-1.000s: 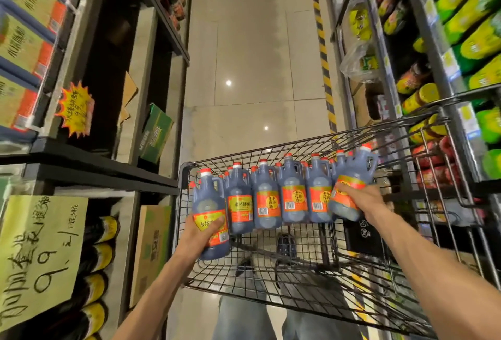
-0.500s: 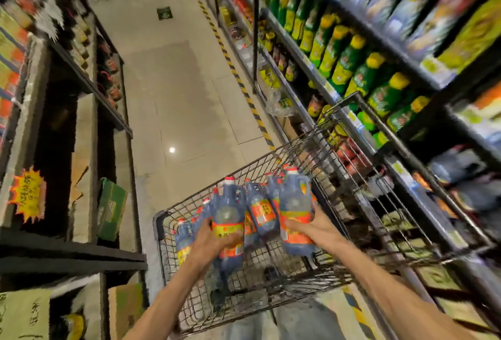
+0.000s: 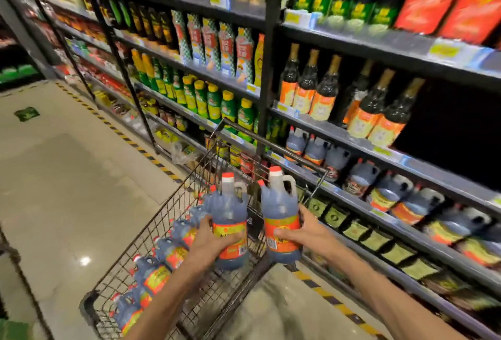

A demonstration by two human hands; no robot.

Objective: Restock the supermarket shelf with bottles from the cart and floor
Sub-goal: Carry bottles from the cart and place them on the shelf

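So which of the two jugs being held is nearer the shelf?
The right hand's jug; the left hand's jug is over the cart.

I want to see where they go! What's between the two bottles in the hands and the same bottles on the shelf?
In the head view, the cart's handle bar and wire end lie between the held bottles and the shelf's matching bottles.

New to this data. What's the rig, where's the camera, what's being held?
No robot here: a person wears one wide-angle camera on the head, looking forward and down, so you see their own forearms. The left hand grips one dark jug-style bottle with a red cap and orange label; the right hand grips a second bottle. Both are lifted above a wire cart that holds more of the same. To the right, a shelf carries matching jugs.
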